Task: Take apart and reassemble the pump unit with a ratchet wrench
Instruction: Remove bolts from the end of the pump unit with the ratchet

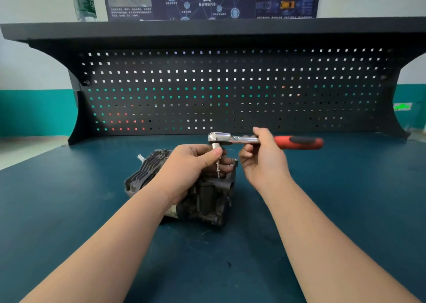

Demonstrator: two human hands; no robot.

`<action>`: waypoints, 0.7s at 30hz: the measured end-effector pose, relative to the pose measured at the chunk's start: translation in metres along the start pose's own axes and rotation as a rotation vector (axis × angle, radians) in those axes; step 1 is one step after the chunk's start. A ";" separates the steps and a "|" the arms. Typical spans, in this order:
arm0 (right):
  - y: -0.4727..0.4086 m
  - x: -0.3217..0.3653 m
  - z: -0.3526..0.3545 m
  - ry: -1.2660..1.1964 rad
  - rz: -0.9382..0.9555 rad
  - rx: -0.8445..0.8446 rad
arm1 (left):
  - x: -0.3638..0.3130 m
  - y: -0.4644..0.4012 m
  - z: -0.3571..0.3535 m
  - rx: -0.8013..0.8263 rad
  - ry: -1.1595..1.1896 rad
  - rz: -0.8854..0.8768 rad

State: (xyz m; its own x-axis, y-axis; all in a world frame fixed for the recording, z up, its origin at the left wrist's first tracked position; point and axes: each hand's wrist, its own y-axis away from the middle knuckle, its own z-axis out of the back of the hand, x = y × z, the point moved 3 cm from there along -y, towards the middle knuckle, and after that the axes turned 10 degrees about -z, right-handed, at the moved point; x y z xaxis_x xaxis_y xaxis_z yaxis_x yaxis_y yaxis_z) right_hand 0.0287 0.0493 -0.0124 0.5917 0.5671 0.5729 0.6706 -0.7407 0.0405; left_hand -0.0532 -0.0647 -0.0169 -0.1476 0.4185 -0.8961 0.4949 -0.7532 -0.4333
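one ratchet wrench (265,140), one pump unit (202,199), two hands.

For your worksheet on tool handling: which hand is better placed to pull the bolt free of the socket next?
Left. The left hand already pinches the bolt under the socket, while the right hand holds the ratchet wrench.

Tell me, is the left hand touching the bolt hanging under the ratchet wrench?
Touching. In the head view, the left hand pinches the bolt between thumb and fingers, just below the socket of the ratchet wrench, above the pump unit.
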 end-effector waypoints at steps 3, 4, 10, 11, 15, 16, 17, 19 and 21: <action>0.023 0.018 -0.016 0.420 0.490 0.018 | 0.001 -0.001 0.001 -0.024 -0.061 -0.020; 0.036 0.021 -0.022 0.630 0.702 0.014 | 0.001 -0.001 0.000 -0.021 -0.084 -0.029; 0.060 0.016 -0.033 0.927 1.005 0.141 | -0.003 0.003 0.001 0.035 0.043 -0.023; 0.053 0.018 -0.031 0.765 0.806 0.153 | -0.003 0.004 0.000 0.055 0.090 -0.003; 0.013 0.014 -0.011 0.137 0.008 0.130 | -0.006 0.004 -0.002 0.113 0.086 -0.021; 0.007 0.010 -0.006 0.076 -0.095 0.124 | -0.006 0.003 -0.002 0.117 0.066 -0.030; 0.003 0.006 -0.002 0.031 -0.159 0.127 | -0.006 0.004 -0.003 0.116 0.047 -0.033; -0.004 -0.001 0.002 -0.031 -0.206 0.125 | -0.006 0.003 -0.003 0.101 0.015 -0.036; -0.002 -0.002 -0.001 -0.031 -0.173 0.082 | -0.004 0.003 -0.002 0.078 -0.005 -0.045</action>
State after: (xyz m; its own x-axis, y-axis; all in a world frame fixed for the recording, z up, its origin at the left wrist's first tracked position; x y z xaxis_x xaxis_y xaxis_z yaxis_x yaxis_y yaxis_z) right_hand 0.0258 0.0493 -0.0122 0.4768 0.6956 0.5374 0.7971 -0.5998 0.0691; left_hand -0.0499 -0.0675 -0.0143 -0.1725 0.4504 -0.8760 0.4191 -0.7713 -0.4791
